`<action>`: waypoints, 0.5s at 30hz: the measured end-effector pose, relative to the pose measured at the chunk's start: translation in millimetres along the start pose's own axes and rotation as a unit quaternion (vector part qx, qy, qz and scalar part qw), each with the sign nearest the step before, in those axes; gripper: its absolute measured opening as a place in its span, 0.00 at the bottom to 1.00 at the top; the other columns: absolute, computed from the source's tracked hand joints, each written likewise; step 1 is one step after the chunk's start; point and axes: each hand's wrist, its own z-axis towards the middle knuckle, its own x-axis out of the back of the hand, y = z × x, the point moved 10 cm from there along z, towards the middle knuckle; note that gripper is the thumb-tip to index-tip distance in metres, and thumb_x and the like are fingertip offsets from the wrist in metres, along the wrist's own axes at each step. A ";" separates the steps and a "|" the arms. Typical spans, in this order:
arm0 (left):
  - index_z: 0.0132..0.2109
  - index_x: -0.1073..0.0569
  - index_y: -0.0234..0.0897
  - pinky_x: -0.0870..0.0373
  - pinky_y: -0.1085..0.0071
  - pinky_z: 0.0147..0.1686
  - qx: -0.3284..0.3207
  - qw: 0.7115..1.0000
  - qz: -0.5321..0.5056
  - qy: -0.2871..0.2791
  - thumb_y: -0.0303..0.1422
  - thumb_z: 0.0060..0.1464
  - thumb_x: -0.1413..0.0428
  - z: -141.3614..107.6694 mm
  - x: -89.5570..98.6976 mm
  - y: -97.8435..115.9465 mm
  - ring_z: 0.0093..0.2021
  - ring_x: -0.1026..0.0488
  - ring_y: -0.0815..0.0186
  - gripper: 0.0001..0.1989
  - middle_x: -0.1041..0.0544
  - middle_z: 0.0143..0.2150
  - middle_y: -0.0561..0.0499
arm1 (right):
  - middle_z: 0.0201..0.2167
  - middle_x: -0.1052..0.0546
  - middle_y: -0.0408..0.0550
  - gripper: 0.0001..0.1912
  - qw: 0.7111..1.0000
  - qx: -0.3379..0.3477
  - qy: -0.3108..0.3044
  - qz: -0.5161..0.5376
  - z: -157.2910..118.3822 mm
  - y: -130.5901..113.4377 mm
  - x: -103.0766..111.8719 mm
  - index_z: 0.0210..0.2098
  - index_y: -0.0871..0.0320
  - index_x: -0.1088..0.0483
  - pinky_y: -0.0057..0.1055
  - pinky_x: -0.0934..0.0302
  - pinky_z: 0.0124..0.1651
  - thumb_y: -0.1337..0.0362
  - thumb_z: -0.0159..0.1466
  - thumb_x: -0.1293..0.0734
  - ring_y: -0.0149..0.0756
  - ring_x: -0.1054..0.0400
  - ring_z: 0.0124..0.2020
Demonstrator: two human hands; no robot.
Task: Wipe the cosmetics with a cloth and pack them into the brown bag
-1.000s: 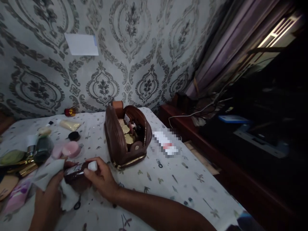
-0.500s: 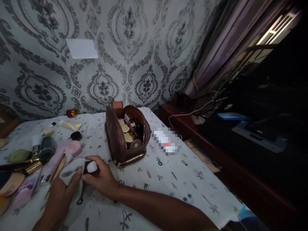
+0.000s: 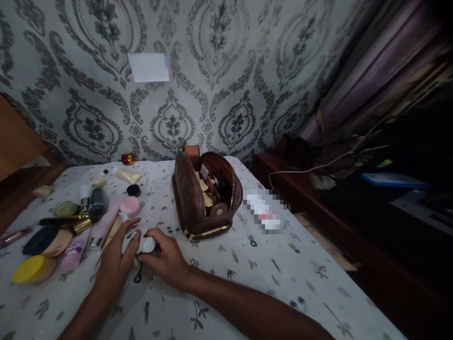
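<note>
My left hand [image 3: 118, 257] is closed on a crumpled white cloth or tissue [image 3: 128, 240] pressed against a small bottle. The bottle's white cap [image 3: 147, 244] points up and to the right, while its dark body is mostly hidden now. My right hand [image 3: 166, 259] grips that bottle from the right between thumb and fingers. Just beyond the hands stands a brown cosmetic bag [image 3: 191, 203], unzipped, with gold-coloured pieces and several small items inside. Left of my left hand lie a pink tube [image 3: 106, 219] and a round pink jar [image 3: 130, 206].
Several cosmetics spread over the left of the patterned cloth: a yellow-lidded jar [image 3: 33, 269], a dark-lidded jar [image 3: 47, 241], a cream tube [image 3: 128, 175] and a black lid [image 3: 133, 190]. A blurred-out white item [image 3: 265, 212] lies right of the bag. The wall stands behind.
The view has swung left, so everything sits further right. The bottle has turned between my hands, the white cloth now covering more of its dark body. Both hands keep their hold.
</note>
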 end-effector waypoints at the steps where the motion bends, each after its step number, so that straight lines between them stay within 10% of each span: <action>1: 0.53 0.29 0.40 0.37 0.55 0.58 0.003 1.000 -0.011 -0.005 0.49 0.59 0.54 0.4 0.3 0.6 0.57 0.30 0.51 0.24 0.25 0.55 0.44 | 0.30 0.29 0.39 0.13 1.000 0.006 -0.001 -0.006 -0.5 -0.8 -0.5 0.39 0.56 0.29 0.26 0.41 0.38 0.58 0.57 0.29 0.31 0.37 0.32; 11: 0.49 0.28 0.42 0.36 0.63 0.54 0.105 0.987 -0.108 0.049 0.50 0.53 0.48 8.1 22.0 -18.0 0.56 0.30 0.54 0.22 0.25 0.53 0.48 | 0.50 0.23 0.49 0.23 0.996 0.088 -0.024 -0.010 -7.9 -15.3 -3.0 0.54 0.52 0.29 0.37 0.38 0.55 0.62 0.59 0.27 0.40 0.30 0.51; 15: 0.49 0.27 0.44 0.30 0.69 0.36 0.237 0.947 -0.214 0.037 0.51 0.47 0.43 3.5 13.2 -44.9 0.40 0.24 0.59 0.25 0.20 0.41 0.51 | 0.51 0.23 0.50 0.23 0.996 0.087 -0.019 0.022 -8.3 -18.3 -0.4 0.54 0.53 0.29 0.38 0.38 0.57 0.62 0.59 0.27 0.41 0.29 0.52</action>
